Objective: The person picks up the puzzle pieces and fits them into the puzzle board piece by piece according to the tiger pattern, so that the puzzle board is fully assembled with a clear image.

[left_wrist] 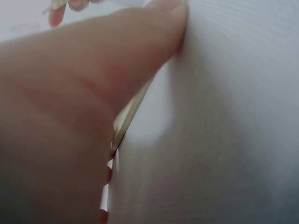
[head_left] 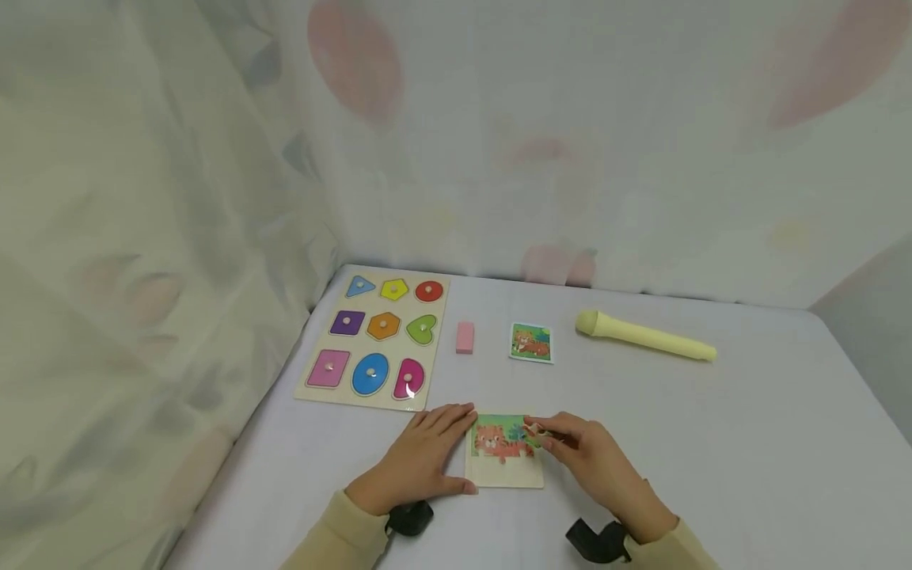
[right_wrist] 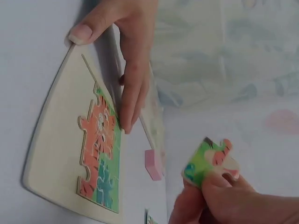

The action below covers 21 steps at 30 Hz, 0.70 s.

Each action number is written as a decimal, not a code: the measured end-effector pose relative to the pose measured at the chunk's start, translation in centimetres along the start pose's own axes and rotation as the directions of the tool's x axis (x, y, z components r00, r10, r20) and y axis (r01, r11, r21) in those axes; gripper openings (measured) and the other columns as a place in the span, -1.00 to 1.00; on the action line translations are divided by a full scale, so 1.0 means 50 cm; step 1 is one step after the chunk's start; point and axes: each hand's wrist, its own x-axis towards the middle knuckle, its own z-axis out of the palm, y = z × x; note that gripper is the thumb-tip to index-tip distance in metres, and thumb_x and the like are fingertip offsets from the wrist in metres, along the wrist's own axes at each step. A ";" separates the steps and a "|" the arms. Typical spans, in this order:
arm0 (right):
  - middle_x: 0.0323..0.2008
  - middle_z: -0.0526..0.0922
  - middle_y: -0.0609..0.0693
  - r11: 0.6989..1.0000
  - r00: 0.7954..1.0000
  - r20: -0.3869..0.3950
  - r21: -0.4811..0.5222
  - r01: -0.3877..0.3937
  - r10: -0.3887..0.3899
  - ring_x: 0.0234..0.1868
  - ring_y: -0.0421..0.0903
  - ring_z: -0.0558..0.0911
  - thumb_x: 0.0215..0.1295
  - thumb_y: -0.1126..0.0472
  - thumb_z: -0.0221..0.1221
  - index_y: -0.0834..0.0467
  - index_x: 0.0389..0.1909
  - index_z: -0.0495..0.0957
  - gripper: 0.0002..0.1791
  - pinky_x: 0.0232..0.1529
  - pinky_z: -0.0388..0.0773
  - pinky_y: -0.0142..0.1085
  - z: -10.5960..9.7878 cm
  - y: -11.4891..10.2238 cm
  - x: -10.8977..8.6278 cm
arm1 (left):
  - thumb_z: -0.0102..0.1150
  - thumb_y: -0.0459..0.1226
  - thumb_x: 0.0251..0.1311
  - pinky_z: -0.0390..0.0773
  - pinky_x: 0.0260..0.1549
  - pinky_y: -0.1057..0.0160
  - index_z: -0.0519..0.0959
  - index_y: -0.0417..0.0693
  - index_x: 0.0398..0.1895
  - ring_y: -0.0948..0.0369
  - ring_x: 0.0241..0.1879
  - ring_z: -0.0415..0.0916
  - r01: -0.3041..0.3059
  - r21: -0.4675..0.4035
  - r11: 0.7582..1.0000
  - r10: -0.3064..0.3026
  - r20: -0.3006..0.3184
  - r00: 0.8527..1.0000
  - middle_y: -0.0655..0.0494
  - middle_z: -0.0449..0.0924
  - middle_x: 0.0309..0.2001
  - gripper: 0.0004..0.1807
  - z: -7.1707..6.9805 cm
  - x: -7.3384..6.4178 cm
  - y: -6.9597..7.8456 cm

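Note:
A square wooden puzzle board (head_left: 506, 476) lies on the white cloth in front of the person. Its far part carries joined pieces of a tiger picture (right_wrist: 96, 154), while bare wood shows along the near part. The left hand (head_left: 419, 459) steadies the board's left side, with straight fingers at the far corner and the thumb at the near corner. In the right hand (head_left: 597, 461), thumb and fingers pinch a loose puzzle piece (right_wrist: 205, 161) with green, orange and blue printing. The head view has this piece over the board's right edge, partly hidden by the fingers.
Behind the left hand lies a shape-peg board (head_left: 374, 344) with several coloured knobbed shapes. A pink block (head_left: 465, 338), a small tiger picture card (head_left: 531, 343) and a pale yellow stick (head_left: 644, 336) with a rounded head lie farther back. Patterned cloth hangs behind and at the left.

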 end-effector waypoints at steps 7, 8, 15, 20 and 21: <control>-0.30 0.72 -0.06 0.999 0.999 0.005 0.010 -0.053 0.053 -0.29 -0.06 0.73 0.37 0.34 0.36 0.19 -0.11 0.69 -0.88 -0.30 0.65 -0.35 0.019 0.009 0.035 | 0.34 0.39 0.12 0.11 0.51 -0.16 0.17 0.05 0.67 0.10 0.60 0.01 -0.008 0.004 1.000 0.008 -0.010 1.000 0.18 0.06 0.66 0.16 -0.003 0.004 0.001; -0.29 0.71 -0.04 0.998 0.998 0.016 0.027 -0.055 0.054 -0.28 -0.07 0.74 0.38 0.34 0.35 0.20 -0.10 0.68 -0.87 -0.29 0.66 -0.35 0.020 0.011 0.036 | 0.34 0.39 0.12 0.11 0.51 -0.16 0.17 0.05 0.67 0.10 0.60 0.01 -0.009 -0.001 1.000 0.009 -0.011 1.000 0.17 0.06 0.65 0.16 -0.003 0.004 0.002; -0.30 0.63 -0.05 0.998 0.997 0.054 0.036 -0.051 0.049 -0.34 -0.13 0.71 0.41 0.40 0.31 0.16 0.07 0.66 -0.73 -0.33 0.64 -0.35 0.057 0.010 0.035 | 0.33 0.40 0.13 0.12 0.51 -0.14 0.18 0.04 0.67 0.10 0.60 0.03 -0.008 0.007 1.000 0.008 -0.008 1.000 0.18 0.07 0.65 0.15 0.000 0.002 0.001; -0.43 0.71 -0.18 0.996 1.000 -0.018 -0.085 0.007 -0.008 -0.40 -0.30 0.66 0.22 0.32 0.49 0.11 -0.17 0.71 -0.80 -0.37 0.62 -0.39 0.108 0.005 0.036 | 0.33 0.41 0.12 0.13 0.51 -0.15 0.20 0.04 0.66 0.10 0.59 0.04 -0.008 0.011 1.000 0.008 -0.015 1.000 0.18 0.08 0.65 0.15 0.001 0.000 -0.001; -0.44 0.71 -0.20 0.995 0.999 -0.031 -0.097 0.014 -0.017 -0.42 -0.32 0.66 0.20 0.32 0.50 0.11 -0.20 0.70 -0.80 -0.38 0.62 -0.40 0.119 0.005 0.036 | 0.32 0.41 0.12 0.12 0.51 -0.15 0.20 0.04 0.66 0.10 0.59 0.04 -0.008 0.011 1.000 0.008 -0.015 1.000 0.18 0.08 0.65 0.15 0.001 0.000 -0.001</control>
